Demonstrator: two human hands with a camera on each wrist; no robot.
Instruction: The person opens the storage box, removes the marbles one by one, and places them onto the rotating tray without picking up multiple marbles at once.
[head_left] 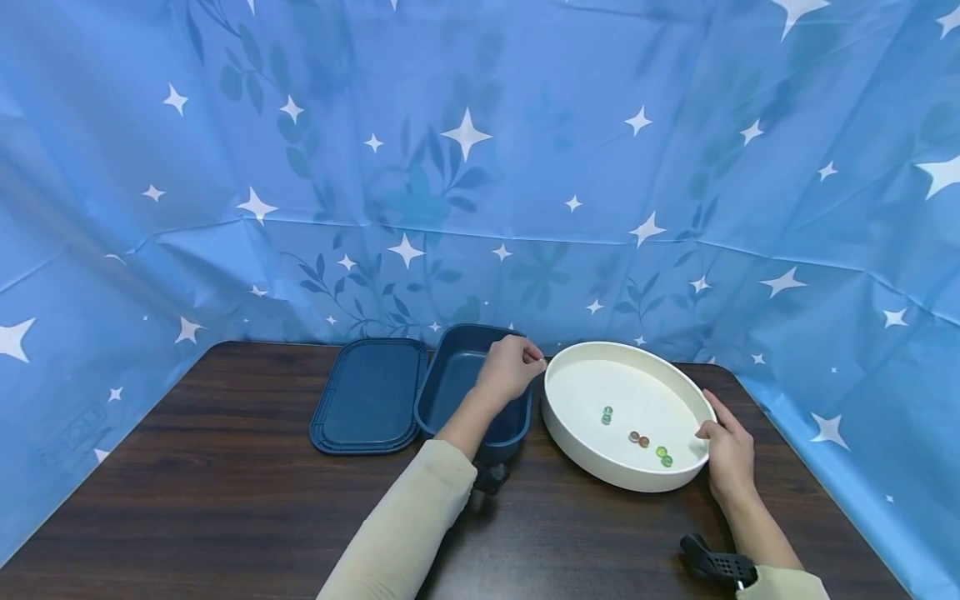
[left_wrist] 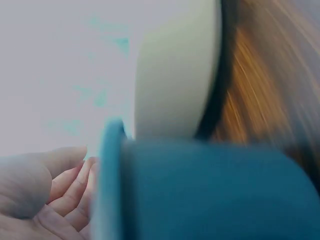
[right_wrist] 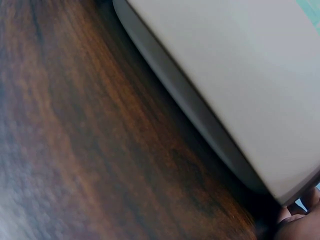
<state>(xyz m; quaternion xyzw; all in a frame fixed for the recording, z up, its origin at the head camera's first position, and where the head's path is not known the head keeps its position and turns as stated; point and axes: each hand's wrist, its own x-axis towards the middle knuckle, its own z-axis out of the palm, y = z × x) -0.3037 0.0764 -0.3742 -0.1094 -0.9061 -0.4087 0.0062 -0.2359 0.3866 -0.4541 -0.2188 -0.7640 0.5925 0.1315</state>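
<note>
My right hand (head_left: 731, 454) grips the right rim of a round white tray (head_left: 592, 462), with its thumb over the rim and its fingers along the outside. Glass marbles lie on the tray floor in pairs: clear green marbles (head_left: 607, 415), orange-brown marbles (head_left: 639, 439) and yellow-green marbles (head_left: 664, 456). My left hand (head_left: 510, 367) is above the right side of a dark blue rectangular box (head_left: 450, 387), its fingertips drawn together beside the tray's left rim. In the left wrist view its thumb and fingers (left_wrist: 70, 197) come together; I cannot tell whether something small is between them.
A dark blue lid (head_left: 375, 396) lies flat to the left of the box. All stand on a dark wooden table (head_left: 187, 483), near its back edge. A blue curtain (head_left: 480, 192) with white stars hangs right behind. Black wrist cameras (head_left: 716, 562) sit on both forearms.
</note>
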